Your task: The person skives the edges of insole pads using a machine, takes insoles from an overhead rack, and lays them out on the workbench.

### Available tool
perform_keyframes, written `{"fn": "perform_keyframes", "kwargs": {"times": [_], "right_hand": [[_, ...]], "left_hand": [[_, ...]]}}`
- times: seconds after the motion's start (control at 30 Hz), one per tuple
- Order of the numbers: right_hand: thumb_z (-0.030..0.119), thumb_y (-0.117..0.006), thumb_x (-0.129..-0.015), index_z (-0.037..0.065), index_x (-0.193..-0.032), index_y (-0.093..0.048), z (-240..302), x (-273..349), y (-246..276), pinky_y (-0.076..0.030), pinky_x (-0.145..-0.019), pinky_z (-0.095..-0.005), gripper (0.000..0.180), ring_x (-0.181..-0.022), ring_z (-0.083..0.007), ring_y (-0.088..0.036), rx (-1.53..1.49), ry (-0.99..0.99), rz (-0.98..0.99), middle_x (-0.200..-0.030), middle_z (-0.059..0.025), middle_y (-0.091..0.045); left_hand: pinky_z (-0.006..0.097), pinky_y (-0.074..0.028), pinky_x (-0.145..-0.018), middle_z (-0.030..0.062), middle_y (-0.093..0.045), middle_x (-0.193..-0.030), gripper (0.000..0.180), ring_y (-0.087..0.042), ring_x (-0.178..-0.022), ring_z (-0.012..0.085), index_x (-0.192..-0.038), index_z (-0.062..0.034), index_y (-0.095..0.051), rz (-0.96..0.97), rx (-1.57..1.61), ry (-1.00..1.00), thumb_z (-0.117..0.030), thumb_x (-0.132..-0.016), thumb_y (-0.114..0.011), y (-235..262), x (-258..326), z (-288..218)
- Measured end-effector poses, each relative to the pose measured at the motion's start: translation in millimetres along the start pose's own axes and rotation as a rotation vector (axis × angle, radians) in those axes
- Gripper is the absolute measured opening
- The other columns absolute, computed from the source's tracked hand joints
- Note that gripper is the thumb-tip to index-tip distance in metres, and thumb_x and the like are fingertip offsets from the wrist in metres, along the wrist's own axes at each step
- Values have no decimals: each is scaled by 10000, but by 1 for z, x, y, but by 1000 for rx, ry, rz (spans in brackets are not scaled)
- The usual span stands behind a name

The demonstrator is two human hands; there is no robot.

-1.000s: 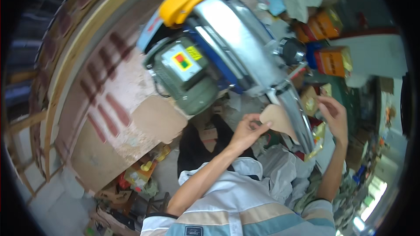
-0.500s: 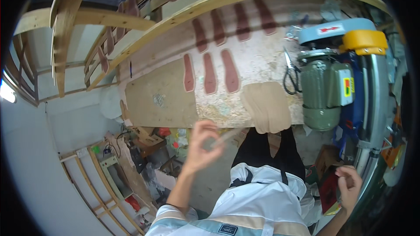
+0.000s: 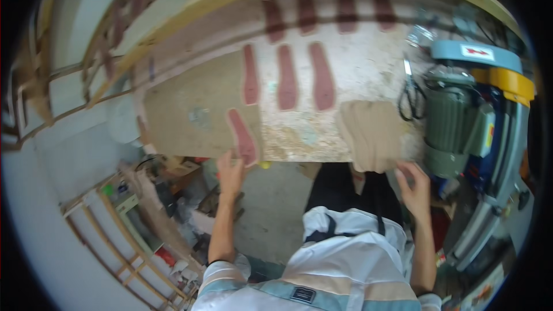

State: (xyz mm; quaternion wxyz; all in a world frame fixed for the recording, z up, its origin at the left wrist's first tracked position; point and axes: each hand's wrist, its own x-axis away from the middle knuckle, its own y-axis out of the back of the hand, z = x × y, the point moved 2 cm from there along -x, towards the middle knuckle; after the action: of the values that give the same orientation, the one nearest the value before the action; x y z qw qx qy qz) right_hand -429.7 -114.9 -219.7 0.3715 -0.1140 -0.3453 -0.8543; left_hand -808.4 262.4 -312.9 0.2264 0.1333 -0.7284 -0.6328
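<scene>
Left hand (image 3: 230, 174): yours has swung leftward from in front of the bench to the near edge of the brown board (image 3: 173, 95); its fingers meet the lower end of a red insole, but blur hides whether they pinch it, so that cannot be told.
Red insole (image 3: 241, 132): absent from the board half a second ago, it now slants across the board's near right corner, its lower end at the edge.
Right hand (image 3: 413, 187): yours has come away from the machine (image 3: 452, 118) to the near right edge of the beige stack (image 3: 366, 138); thumb and forefinger stand apart, and no held thing shows.
Laid-out insoles: three red insoles (image 3: 286, 78) lie in a row behind, with four more (image 3: 306, 8) farther back, as before.
Scissors (image 3: 411, 97): they lie between stack and machine, untouched.
Meaning: your work appears to be at setting down this piece near the others.
</scene>
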Motion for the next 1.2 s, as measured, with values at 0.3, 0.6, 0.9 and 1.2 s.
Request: {"fn": "perform_keyframes", "kwargs": {"times": [0.3, 0.6, 0.9, 1.2], "right_hand": [[161, -692, -874, 22, -1356, -502, -60, -54, -69, -440, -973, -483, 537, -1127, -417, -545, 233, -100, -252, -1204, -245, -570], [110, -779, -772, 22, -1303, -521, -76, -72, -60, -417, -1023, -487, 597, -1173, -425, -548, -7, -215, -294, -1213, -261, -570], [117, -619, -903, 24, -1158, -605, -32, 13, 25, -503, -848, -427, 271, -919, -368, -627, -408, 139, -108, -1033, -206, -648], [55, -656, -905, 7, -1362, -565, -176, 242, 352, -513, -873, -285, 469, -988, -146, -640, -75, -271, -844, -1119, -80, -673]], "left_hand": [[515, -319, -1076, 271, -287, -1490, 603, -377, -1296, 456, -1330, -60, -484, 31, 80, 330, -51, -781, -734, 18, 14, -21], [508, -291, -1130, 268, -203, -1512, 620, -281, -1388, 455, -1398, -45, -450, -160, 316, 354, -112, -851, -734, 46, -26, -125], [419, -393, -1059, 167, -328, -1484, 531, -432, -1307, 309, -1402, -69, -455, -138, 692, 211, -80, -914, -664, 66, -71, -254], [327, -493, -928, 125, -630, -1177, 252, -619, -1076, 241, -1134, -18, -653, 256, 1195, -205, -41, -885, -677, 85, -84, -484]]}}
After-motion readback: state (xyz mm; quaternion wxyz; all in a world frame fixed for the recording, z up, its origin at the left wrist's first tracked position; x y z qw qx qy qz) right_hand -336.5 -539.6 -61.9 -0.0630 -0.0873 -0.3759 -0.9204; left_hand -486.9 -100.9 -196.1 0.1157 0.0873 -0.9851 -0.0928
